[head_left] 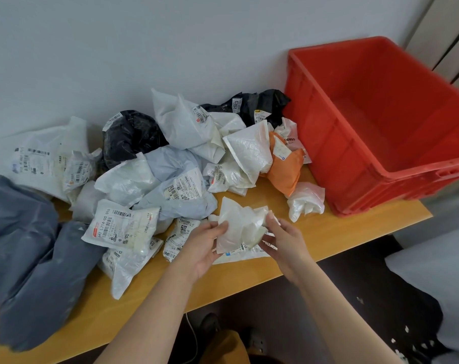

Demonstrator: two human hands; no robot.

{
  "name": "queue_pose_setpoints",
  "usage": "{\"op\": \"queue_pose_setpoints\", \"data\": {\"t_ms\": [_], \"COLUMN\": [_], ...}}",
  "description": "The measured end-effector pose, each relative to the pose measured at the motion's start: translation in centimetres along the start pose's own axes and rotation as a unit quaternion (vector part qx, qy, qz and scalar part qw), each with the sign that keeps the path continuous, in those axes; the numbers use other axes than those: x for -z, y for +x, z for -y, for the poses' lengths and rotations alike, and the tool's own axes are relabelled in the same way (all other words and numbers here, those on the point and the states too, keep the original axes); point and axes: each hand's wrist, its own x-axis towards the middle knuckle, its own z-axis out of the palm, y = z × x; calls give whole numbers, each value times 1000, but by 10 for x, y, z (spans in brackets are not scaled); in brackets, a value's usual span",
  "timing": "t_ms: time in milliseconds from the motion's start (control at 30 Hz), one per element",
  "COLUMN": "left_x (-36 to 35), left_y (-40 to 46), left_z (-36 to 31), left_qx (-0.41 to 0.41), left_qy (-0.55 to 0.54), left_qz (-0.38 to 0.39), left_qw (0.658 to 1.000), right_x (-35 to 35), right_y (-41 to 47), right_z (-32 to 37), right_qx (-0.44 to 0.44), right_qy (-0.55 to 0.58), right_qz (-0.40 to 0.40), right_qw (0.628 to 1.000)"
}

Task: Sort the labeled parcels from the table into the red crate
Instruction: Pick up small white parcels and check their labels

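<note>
Parcels point(154, 177) lie heaped on the wooden table point(315, 232) against the wall, and I have one small white parcel point(240, 227) between both hands near the table's front edge. My left hand point(204, 245) grips its left side, thumb on top and fingers curled under; my right hand point(283, 240) pinches its right edge. I cannot make out a label on the face turned toward me; print shows only on another flat white piece point(245, 252) lying beneath it, partly hidden by my hands.

To the right stands the red crate point(354, 185), well apart from the held parcel. Its far right corner is cut off by the frame edge, and what I see of its floor holds nothing. A crumpled white bag point(306, 200) sits just beside its near wall, an orange parcel point(285, 169) a little farther back. Large grey bags point(26, 245) at the left run out of view. Most label print is too small to read.
</note>
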Motion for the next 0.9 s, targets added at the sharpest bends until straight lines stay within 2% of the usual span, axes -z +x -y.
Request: {"op": "queue_pose_setpoints", "data": {"t_ms": [333, 467, 567, 667, 767, 900], "left_x": [7, 11, 12, 11, 6, 0], "left_y": [4, 7, 9, 11, 11, 10], "left_z": [-8, -13, -14, -14, -10, -6], "left_qx": [-39, -56, -60, -52, -39, -35], "left_qy": [33, 35, 1, -19, -32, -45], "left_qz": [-49, -61, -67, -70, -60, -50], "left_qw": [997, 996, 996, 996, 997, 997], "right_x": [13, 21, 21, 20, 19, 21], "right_y": [13, 17, 13, 9, 8, 12], "right_z": [6, 14, 18, 14, 5, 0], "right_qx": [31, 36, -3, -61, -41, -8], "right_qy": [-60, -44, -17, -56, -83, -89], "right_qz": [-37, -54, -26, 26, 42, 22], "right_qw": [997, 997, 1000, 996, 995, 996]}}
